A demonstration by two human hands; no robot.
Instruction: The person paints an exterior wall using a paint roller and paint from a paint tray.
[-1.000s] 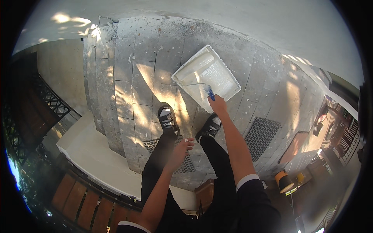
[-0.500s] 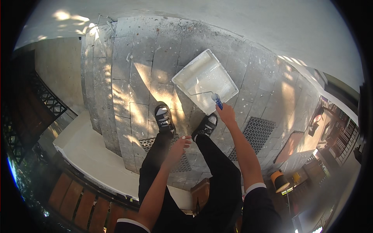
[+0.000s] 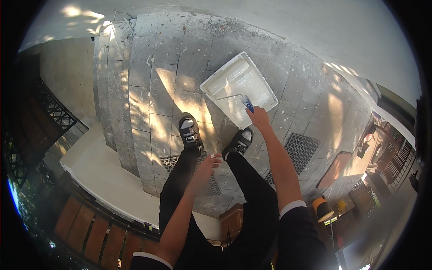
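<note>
My right hand (image 3: 258, 118) is closed around the blue handle of a paint roller (image 3: 248, 104). The roller's thin wire frame runs leftward from the handle over a white tray (image 3: 260, 88), whose inside is coated in wet-looking white paint. The roller head is hard to make out against the white. The tray lies at an angle on the paved floor, just beyond my feet. My left hand (image 3: 207, 167) hangs over my legs between my knees and shoes, fingers loosely bent and apart, with nothing visible in them; a small white spot shows on it.
My dark shoes (image 3: 189, 130) stand on grey paving (image 3: 148, 105) spotted with white. Dark perforated mats (image 3: 301, 153) lie beside and beneath my legs. A pale wall (image 3: 310, 27) rises beyond the tray. Wooden slats (image 3: 90, 227) are at lower left, and a reddish mat (image 3: 334, 169) is at right.
My right hand and the roller handle have moved farther away and slightly left over the tray. My left hand has stayed nearly in place. The whole view has shifted a little.
</note>
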